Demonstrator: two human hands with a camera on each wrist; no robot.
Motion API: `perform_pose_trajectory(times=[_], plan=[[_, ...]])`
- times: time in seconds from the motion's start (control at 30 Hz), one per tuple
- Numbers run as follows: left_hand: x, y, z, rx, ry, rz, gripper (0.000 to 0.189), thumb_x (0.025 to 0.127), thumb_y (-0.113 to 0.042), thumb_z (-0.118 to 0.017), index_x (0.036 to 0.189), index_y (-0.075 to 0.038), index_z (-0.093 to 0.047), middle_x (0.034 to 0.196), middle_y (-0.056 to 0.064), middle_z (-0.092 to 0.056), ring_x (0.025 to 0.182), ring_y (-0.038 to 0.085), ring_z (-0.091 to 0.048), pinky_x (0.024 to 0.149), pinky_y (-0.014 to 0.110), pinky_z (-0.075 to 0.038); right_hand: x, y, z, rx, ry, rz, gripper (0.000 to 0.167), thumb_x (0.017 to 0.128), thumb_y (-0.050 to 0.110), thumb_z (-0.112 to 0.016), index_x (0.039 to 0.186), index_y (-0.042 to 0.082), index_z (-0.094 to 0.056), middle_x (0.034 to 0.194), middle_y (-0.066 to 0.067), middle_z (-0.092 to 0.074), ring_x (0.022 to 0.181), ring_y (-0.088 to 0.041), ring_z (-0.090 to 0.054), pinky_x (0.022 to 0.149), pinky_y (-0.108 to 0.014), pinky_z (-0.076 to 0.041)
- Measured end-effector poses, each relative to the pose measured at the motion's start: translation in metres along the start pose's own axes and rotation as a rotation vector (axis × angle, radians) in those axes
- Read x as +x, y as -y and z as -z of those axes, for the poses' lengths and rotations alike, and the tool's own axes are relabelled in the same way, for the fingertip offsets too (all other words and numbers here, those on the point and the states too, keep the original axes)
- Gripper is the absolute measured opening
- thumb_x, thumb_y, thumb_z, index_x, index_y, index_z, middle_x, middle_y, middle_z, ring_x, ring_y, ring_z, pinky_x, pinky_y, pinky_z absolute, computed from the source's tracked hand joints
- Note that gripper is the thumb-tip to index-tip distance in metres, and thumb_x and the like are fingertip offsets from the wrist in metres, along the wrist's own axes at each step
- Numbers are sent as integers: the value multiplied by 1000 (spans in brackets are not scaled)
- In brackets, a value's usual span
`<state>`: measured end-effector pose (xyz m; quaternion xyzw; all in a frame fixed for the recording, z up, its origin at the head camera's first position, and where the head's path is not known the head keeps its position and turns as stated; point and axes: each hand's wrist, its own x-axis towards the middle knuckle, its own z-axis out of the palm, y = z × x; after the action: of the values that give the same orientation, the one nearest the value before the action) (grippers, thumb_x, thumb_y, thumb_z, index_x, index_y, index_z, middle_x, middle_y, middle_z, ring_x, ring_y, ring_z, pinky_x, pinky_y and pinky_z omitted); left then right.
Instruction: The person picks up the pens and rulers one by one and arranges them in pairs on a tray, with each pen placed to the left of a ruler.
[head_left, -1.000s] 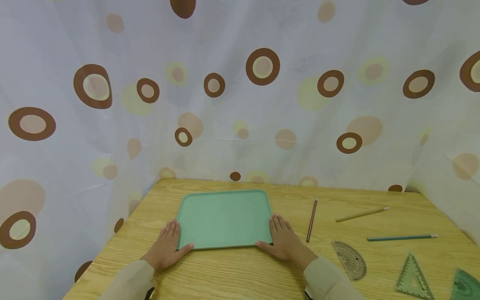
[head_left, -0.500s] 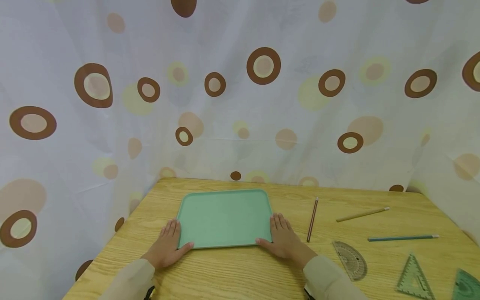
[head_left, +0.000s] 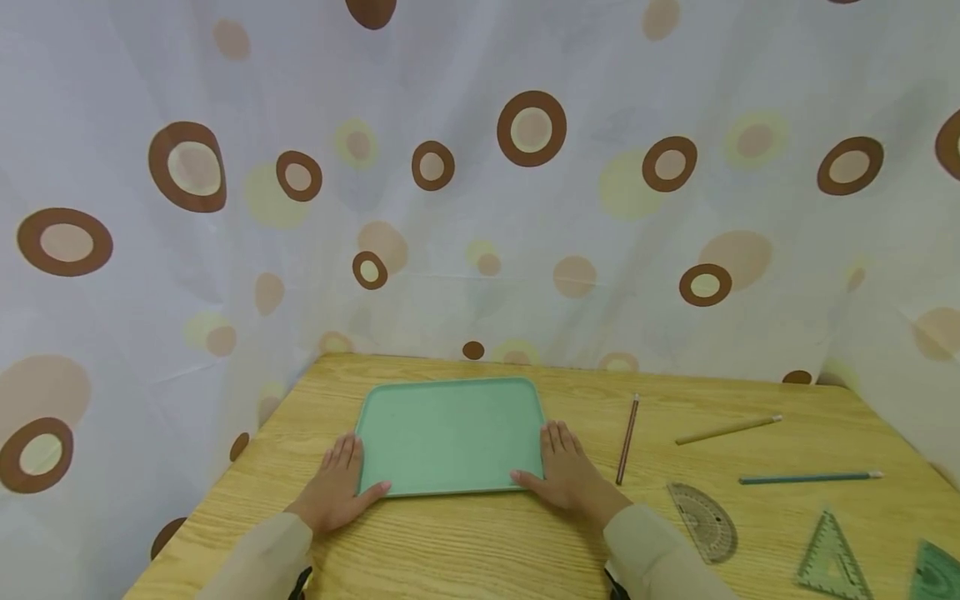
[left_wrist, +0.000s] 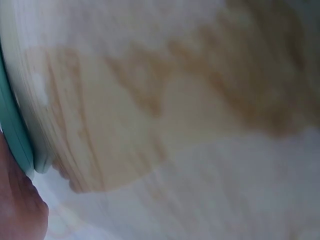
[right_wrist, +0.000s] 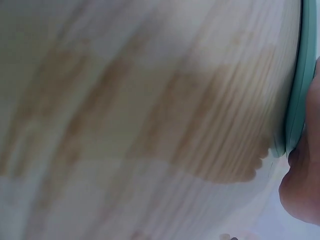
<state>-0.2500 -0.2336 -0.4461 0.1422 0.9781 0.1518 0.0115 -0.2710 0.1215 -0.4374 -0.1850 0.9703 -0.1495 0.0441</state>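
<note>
A mint-green rectangular tray [head_left: 450, 437] lies flat on the wooden table. At its left side rests my left hand [head_left: 337, 487], fingers straight along the edge and thumb on the near-left corner. My right hand [head_left: 570, 475] touches the opposite side in the same way, its thumb at the near-right corner. Only part of each hand shows in the wrist views: the left wrist view has a bit of the hand [left_wrist: 20, 200] beside the tray edge [left_wrist: 12, 120], and the right wrist view has the hand [right_wrist: 302, 190] against the tray rim [right_wrist: 299, 95].
To the right lie a dark red pencil [head_left: 627, 439], a yellowish pencil [head_left: 727, 430] and a blue-green pencil [head_left: 810, 478]. Nearer are a clear protractor [head_left: 705, 521], a green set square [head_left: 832, 558] and another green piece [head_left: 933, 573] cut by the frame. A spotted curtain [head_left: 480, 208] surrounds the wooden table [head_left: 450, 550].
The head view has shifted slightly. Both hands keep their places at the tray's sides, and the tray has not visibly moved on the table.
</note>
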Motion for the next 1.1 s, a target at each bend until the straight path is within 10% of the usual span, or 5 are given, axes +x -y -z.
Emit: perform_pose_trajectory(times=[1.1], plan=[[-6, -9, -2, 10, 28, -33, 95, 91, -57, -43, 141, 17, -13, 149, 35, -4, 140, 46, -2, 113, 59, -10, -20, -5, -2, -36, -45, 32, 92, 91, 58, -43, 141, -15, -19, 149, -34, -12, 140, -45, -9, 114, -56, -14]])
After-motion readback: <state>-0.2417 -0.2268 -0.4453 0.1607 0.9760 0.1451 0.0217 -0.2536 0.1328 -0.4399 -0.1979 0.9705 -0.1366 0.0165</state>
